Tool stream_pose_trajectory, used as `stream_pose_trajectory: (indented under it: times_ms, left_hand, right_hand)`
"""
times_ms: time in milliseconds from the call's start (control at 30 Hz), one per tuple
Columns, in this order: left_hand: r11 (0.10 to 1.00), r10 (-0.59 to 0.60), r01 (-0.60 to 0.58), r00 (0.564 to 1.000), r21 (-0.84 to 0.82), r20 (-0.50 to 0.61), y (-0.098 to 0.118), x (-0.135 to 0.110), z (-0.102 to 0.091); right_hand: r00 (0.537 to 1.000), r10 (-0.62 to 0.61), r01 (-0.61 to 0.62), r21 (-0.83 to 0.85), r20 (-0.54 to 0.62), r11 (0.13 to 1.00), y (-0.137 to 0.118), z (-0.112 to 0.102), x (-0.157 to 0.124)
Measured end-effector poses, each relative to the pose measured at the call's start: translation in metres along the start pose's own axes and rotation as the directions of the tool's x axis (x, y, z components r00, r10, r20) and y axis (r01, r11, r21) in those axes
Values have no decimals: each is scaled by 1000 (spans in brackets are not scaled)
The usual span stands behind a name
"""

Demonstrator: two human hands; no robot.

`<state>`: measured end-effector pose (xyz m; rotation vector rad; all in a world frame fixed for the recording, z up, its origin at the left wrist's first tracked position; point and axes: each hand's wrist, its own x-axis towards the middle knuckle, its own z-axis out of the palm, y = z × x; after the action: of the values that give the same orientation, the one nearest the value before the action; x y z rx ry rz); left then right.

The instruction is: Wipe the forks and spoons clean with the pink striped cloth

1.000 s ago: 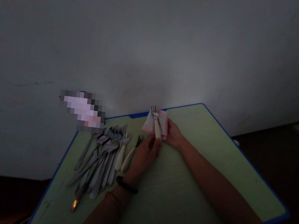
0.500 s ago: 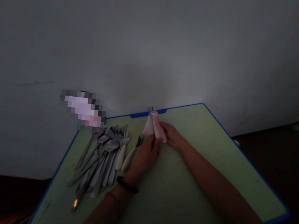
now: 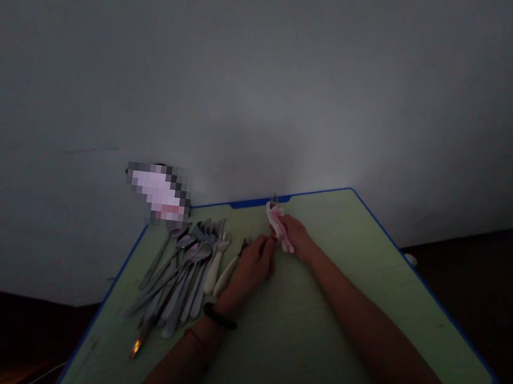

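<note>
My right hand (image 3: 296, 237) is closed around a pink and white cloth (image 3: 283, 233) wrapped about a fork. Only the tines of the fork (image 3: 274, 199) stick out above the cloth; its handle is hidden by cloth and fingers. Just below, my left hand (image 3: 253, 265) grips the fork's lower end with bent fingers. Beside my left wrist lies a fork with a cream handle (image 3: 226, 277), its head partly behind the hand. Another cream-handled fork (image 3: 213, 271) lies left of it, next to a spread of metal spoons and forks (image 3: 180, 282).
The pale green table (image 3: 339, 314) has a blue rim and stands against a grey wall (image 3: 261, 80). At its back left corner a blurred-out object with a dark edge (image 3: 158, 191) leans toward the wall. A shiny orange-lit handle end (image 3: 136, 348) points toward the front.
The cloth has been folded closer around the fork, covering more of it below the tines. My right hand has shifted slightly along it. The whole view has swung a little to the left.
</note>
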<state>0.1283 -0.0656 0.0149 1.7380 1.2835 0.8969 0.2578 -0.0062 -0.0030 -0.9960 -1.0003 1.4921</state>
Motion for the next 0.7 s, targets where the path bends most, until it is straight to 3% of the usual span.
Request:
stream_pose_trajectory:
  times_ms: [133, 300, 367, 500, 600, 700]
  left_hand:
    - [997, 19, -24, 997, -74, -78, 19, 4, -17]
    - [990, 69, -81, 993, -119, -99, 69, 11, -55]
    - [987, 156, -152, 986, 60, -62, 93, 9, -72]
    - [895, 279, -269, 960, 354, 25, 125, -7, -99]
    - [772, 267, -225, 963, 594, 18, 130, -18, -109]
    - [667, 253, -220, 966, 712, 61, 126, -21, -111]
  right_hand:
    - [983, -91, 116, -158, 159, 981, -24, 4, -13]
    - [909, -110, 262, -347, 402, 901, -82, 23, -38]
    - [857, -116, 358, -418, 502, 835, -111, 33, -48]
    - [765, -24, 537, -615, 644, 578, -157, 46, -68]
    - [766, 8, 560, -674, 642, 482, -170, 50, -77]
    - [782, 24, 563, -723, 622, 401, -169, 51, -79]
